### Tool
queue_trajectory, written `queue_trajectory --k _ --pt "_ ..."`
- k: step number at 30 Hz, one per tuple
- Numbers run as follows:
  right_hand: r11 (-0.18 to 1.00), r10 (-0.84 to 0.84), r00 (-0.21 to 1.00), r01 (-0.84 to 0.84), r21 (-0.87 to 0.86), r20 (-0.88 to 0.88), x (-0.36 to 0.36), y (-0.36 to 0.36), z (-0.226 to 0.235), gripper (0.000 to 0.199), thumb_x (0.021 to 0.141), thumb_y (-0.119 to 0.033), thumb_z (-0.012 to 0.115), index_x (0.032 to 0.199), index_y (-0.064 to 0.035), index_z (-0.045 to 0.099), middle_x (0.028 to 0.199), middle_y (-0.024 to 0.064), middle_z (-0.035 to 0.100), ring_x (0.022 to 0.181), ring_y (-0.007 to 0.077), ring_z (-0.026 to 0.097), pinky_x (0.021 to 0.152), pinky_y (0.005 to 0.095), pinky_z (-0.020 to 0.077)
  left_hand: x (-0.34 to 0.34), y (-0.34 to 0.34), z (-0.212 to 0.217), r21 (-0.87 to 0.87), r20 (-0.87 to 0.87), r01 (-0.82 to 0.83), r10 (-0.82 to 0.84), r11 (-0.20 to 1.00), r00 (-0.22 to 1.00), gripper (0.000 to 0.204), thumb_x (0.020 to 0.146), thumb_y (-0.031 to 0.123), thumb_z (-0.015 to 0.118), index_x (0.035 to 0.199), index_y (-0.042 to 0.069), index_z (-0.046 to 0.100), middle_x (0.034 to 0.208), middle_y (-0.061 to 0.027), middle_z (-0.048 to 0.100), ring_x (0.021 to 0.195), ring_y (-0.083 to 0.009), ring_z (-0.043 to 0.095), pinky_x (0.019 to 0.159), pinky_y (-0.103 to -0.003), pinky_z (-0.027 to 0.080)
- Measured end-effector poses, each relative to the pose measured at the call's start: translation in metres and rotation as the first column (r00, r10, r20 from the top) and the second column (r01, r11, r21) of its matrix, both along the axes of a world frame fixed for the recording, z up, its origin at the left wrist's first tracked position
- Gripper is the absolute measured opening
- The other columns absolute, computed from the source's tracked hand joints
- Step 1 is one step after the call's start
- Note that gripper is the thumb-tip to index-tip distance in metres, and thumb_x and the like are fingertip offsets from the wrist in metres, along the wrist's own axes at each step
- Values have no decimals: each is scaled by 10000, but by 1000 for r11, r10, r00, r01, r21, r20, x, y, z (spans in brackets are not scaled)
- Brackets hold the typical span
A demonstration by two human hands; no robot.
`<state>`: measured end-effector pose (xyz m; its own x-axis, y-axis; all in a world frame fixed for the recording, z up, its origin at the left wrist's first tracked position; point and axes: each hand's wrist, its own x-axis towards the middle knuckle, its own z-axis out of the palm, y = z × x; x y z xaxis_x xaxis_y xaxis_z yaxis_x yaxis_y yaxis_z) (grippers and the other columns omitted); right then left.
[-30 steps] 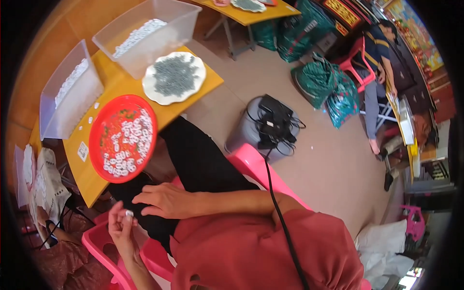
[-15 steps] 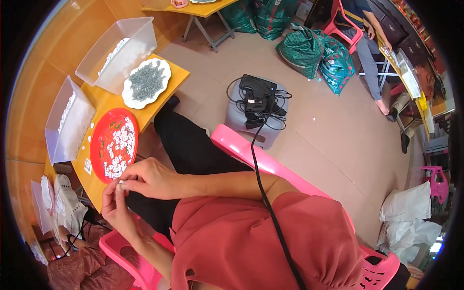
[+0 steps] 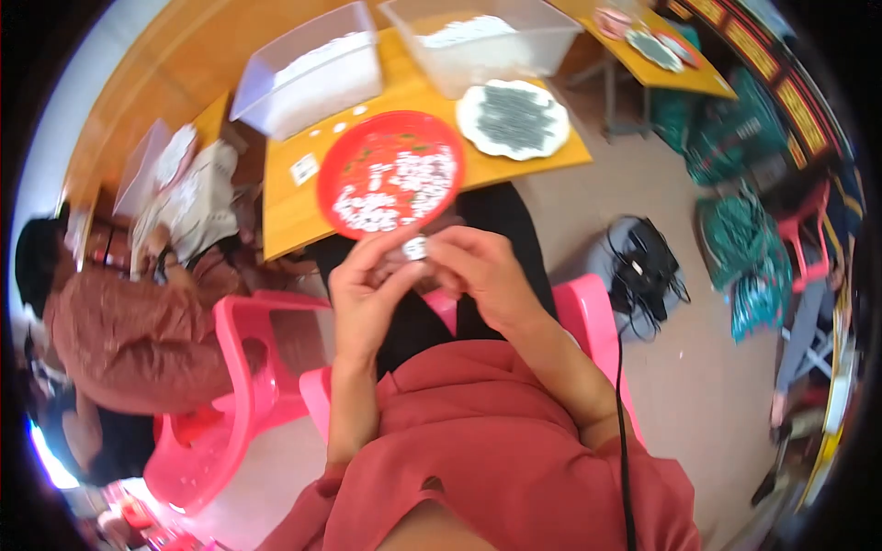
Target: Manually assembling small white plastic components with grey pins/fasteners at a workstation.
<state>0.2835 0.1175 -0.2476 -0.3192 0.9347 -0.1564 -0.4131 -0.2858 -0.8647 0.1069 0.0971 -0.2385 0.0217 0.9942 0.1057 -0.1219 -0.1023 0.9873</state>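
Observation:
Over my lap, just off the near edge of the red round tray (image 3: 329,184), my two hands meet at a small white piece (image 3: 415,247). My left hand (image 3: 367,285) is closed, thumb and fingers pinched at the piece's left side. From the right, my right hand (image 3: 482,275) has its fingertips pressed against it too. Fingers cover part of the piece, and its exact kind is too small to make out. Many similar white pieces (image 3: 432,174) lie in the tray. Behind it to the right, a white scalloped plate (image 3: 470,118) bears thin grey pieces (image 3: 514,119).
Two clear plastic bins, one on the left (image 3: 262,87) and one on the right (image 3: 551,50), hold white pieces on the yellow table (image 3: 280,225). A co-worker (image 3: 138,321) sits at left beside a pink chair (image 3: 241,367). A black cable (image 3: 623,404) hangs by my right arm.
My view has swung left, so the table and tray now stand ahead of me and a co-worker shows at left. My hands remain together at the small white piece.

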Motion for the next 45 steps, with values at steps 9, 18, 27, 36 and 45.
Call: queue_trajectory --k 9,18,27,36,45 --pt "999 5 999 -2 42 -54 -27 -2 3 166 1035 -196 681 1041 -35 722 835 13 676 646 49 516 572 209 378 -30 3 -10 67 159 59 -69 996 985 370 926 -96 709 1292 -35 698 1121 -54 687 1005 -126 715 891 -243 562" --pt "993 -30 1000 30 111 -1 -25 -4 11 170 1034 -185 681 1046 -22 725 838 24 680 656 52 514 588 199 380 -25 -1 12 308 -399 -28 156 951 904 324 904 -77 726 1216 7 745 1045 -75 710 941 -142 715 786 -280 563" --pt "979 -39 993 15 205 113 -17 -4 22 168 1038 -141 666 1106 3 718 894 37 698 686 48 518 606 199 398 -16 -7 10 264 -255 -187 255 946 933 173 983 47 703 1138 -5 760 925 -62 727 722 -101 642 644 -237 504" --pt "964 -65 994 41 261 85 -26 -6 30 180 1022 -95 687 1163 15 699 895 -9 673 699 28 513 605 186 390 -20 -6 7 -150 185 -69 97 986 978 124 1011 101 698 1045 -11 739 847 -35 718 714 -89 656 671 -216 506" --pt "973 -57 991 29 229 117 -24 -2 24 175 1021 -117 694 1134 17 708 884 -7 686 690 24 516 596 188 393 -27 -3 5 -122 182 36 -14 992 983 154 1035 149 679 1041 1 721 878 -39 722 758 -72 649 702 -221 527"
